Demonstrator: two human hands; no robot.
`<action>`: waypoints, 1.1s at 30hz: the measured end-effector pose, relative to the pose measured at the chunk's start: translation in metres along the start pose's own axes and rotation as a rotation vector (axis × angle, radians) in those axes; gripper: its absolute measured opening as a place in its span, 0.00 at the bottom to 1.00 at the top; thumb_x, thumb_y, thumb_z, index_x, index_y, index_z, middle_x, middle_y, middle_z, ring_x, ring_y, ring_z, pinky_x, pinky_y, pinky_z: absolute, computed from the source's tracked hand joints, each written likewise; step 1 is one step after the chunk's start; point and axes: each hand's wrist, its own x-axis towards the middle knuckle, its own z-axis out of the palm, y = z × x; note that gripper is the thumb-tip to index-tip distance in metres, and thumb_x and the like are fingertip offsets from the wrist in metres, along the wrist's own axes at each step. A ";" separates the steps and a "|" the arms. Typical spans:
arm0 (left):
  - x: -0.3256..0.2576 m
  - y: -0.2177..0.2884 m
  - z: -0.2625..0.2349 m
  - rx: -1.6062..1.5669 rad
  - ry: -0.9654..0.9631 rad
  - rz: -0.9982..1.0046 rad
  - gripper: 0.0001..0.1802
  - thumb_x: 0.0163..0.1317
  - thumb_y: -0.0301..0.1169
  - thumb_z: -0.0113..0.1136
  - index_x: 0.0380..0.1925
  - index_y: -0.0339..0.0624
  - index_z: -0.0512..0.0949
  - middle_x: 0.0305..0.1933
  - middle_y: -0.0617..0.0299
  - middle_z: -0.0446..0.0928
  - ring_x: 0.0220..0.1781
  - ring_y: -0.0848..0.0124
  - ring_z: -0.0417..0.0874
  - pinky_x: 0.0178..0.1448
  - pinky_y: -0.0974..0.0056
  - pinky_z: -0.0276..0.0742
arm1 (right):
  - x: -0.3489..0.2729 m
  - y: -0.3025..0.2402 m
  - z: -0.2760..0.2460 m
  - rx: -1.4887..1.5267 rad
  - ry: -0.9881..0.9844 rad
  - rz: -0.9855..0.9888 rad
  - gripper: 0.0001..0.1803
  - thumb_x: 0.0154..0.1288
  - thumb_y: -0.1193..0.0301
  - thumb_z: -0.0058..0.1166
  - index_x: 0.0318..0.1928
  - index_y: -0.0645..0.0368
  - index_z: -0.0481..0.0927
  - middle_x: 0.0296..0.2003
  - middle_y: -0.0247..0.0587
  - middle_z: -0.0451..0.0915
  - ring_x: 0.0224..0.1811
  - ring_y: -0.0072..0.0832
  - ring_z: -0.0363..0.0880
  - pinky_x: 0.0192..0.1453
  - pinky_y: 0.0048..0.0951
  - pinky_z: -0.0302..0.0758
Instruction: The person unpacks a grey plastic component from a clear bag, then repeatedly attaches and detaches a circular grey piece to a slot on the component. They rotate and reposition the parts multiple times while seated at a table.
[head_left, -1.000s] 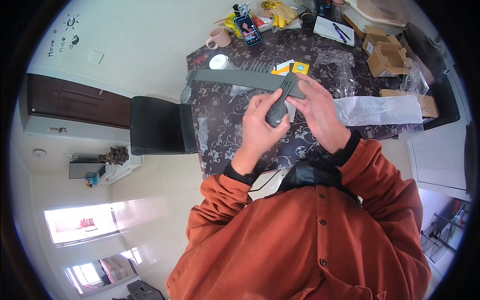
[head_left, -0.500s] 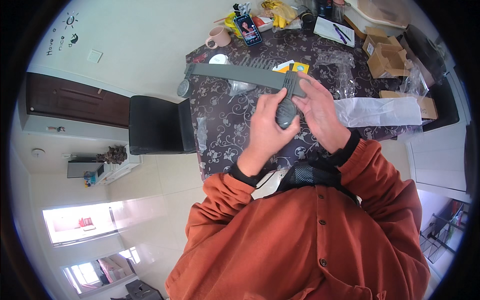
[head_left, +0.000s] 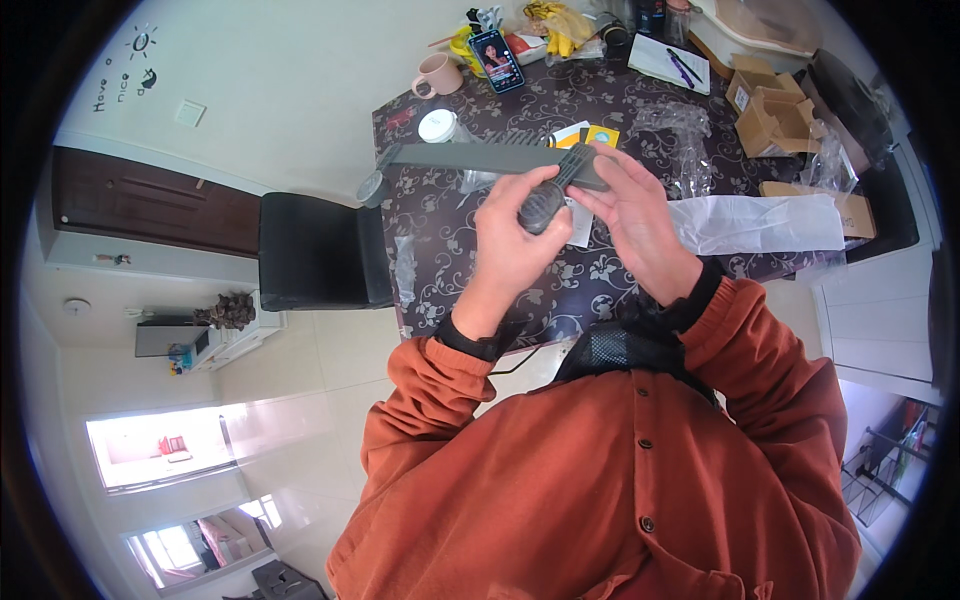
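Over the patterned table I hold a long flat grey bar (head_left: 470, 157) raised and slightly tilted. My left hand (head_left: 512, 240) is closed, thumb and fingers wrapped around a round dark-grey ribbed end piece (head_left: 542, 206) at the bar's near right end. My right hand (head_left: 645, 225) grips the right tip of the bar, its thumb and fingers pressing beside the slotted bracket (head_left: 574, 164). A second round grey piece (head_left: 372, 188) hangs at the bar's far left end. Part of a white paper shows behind the hands.
Behind the bar are a white-lidded jar (head_left: 438, 126), a pink mug (head_left: 437, 76) and a phone (head_left: 497, 60) leaning upright. Clear plastic wrap (head_left: 690, 150), a white bag (head_left: 760, 222) and open cardboard boxes (head_left: 775, 120) lie right. A black chair (head_left: 322, 250) stands left.
My left hand has shifted left with the round end piece, which now turns its ribbed face up. The bar's left end has dropped slightly, uncovering more of the jar. My right hand barely moved.
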 end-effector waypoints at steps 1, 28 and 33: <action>-0.002 0.001 0.004 0.005 0.018 -0.003 0.23 0.46 0.25 0.63 0.47 0.37 0.78 0.40 0.51 0.77 0.42 0.59 0.80 0.48 0.62 0.76 | -0.001 0.001 0.002 -0.005 0.026 0.006 0.19 0.70 0.74 0.48 0.59 0.67 0.69 0.47 0.43 0.76 0.48 0.30 0.80 0.57 0.35 0.78; -0.006 -0.008 0.014 -0.040 -0.070 0.084 0.26 0.47 0.25 0.62 0.51 0.38 0.79 0.42 0.51 0.78 0.42 0.61 0.82 0.49 0.63 0.76 | 0.014 -0.024 -0.032 -0.106 -0.318 0.340 0.11 0.65 0.80 0.50 0.48 0.71 0.73 0.47 0.40 0.76 0.51 0.26 0.77 0.62 0.28 0.76; 0.002 -0.022 -0.006 0.020 -0.181 0.261 0.32 0.43 0.23 0.63 0.55 0.43 0.78 0.46 0.50 0.78 0.46 0.58 0.81 0.53 0.61 0.77 | 0.009 -0.032 -0.028 -0.389 -0.448 0.245 0.12 0.66 0.80 0.50 0.48 0.74 0.73 0.45 0.40 0.76 0.51 0.26 0.78 0.59 0.25 0.77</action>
